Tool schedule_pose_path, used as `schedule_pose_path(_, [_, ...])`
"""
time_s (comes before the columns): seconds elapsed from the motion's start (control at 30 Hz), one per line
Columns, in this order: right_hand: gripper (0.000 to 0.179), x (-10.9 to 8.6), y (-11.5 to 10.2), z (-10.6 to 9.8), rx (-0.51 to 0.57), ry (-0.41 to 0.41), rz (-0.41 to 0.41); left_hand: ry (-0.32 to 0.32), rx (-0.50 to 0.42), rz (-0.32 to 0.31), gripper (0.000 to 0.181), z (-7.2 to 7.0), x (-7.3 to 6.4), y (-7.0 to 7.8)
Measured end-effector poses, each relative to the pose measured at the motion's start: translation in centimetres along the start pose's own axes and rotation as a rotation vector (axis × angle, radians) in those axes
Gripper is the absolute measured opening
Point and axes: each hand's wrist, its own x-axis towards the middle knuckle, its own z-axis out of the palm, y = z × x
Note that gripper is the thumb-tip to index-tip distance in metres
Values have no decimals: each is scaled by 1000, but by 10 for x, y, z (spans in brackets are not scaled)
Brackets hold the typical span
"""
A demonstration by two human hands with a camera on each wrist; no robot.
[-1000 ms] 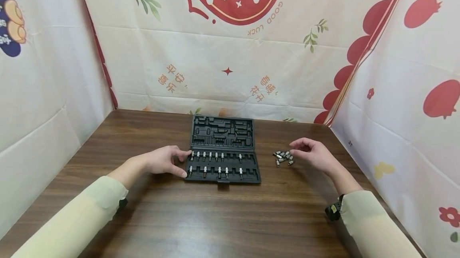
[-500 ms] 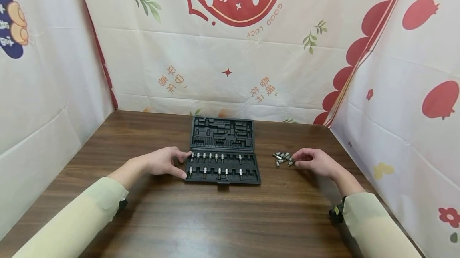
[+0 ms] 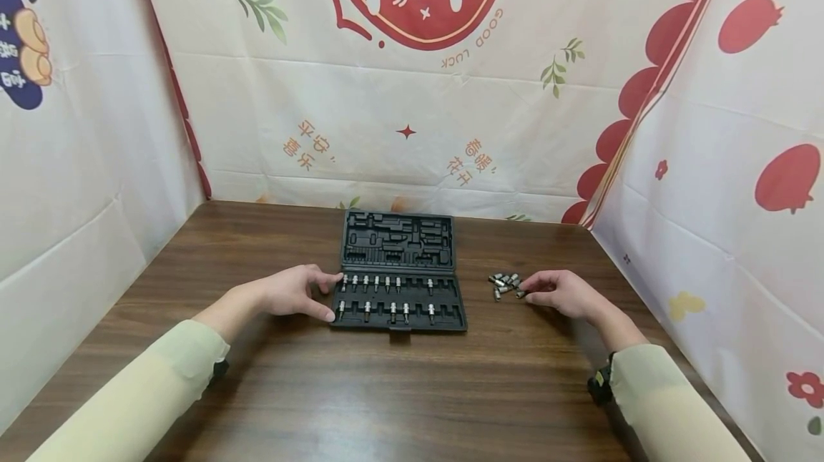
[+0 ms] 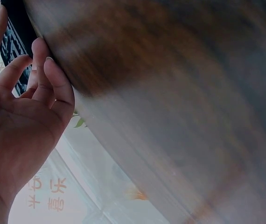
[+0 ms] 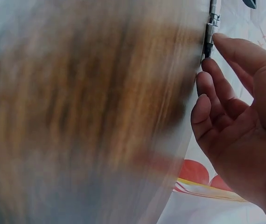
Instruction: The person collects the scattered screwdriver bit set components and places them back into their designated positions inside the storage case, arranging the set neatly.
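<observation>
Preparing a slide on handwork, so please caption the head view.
Left hand touching an open black case, right hand at a loose pile of metal pieces.

In the head view, a wood-grain tabletop (image 3: 405, 397) spreads through 6 o'clock. Behind it, at 12 o'clock, hangs a cream printed cloth (image 3: 373, 94) bearing a red roundel (image 3: 421, 1), with a green leaf sprig (image 3: 260, 10) toward 11. A side curtain (image 3: 84, 169) at 9 carries a navy emblem (image 3: 11, 54); a second curtain (image 3: 714, 190) at 3 shows a red pomegranate print (image 3: 787, 177).

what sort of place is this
Likely an indoor booth screened off for tabletop work: printed hangings surround three sides of a wood-grain table, with an open black case on it.
</observation>
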Motion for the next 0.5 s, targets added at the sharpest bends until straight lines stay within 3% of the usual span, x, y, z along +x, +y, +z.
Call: schedule_pose_path(0.5, [17,-2,-2,5,-2,-16,2,-4,3,8,91,-1,-2,2])
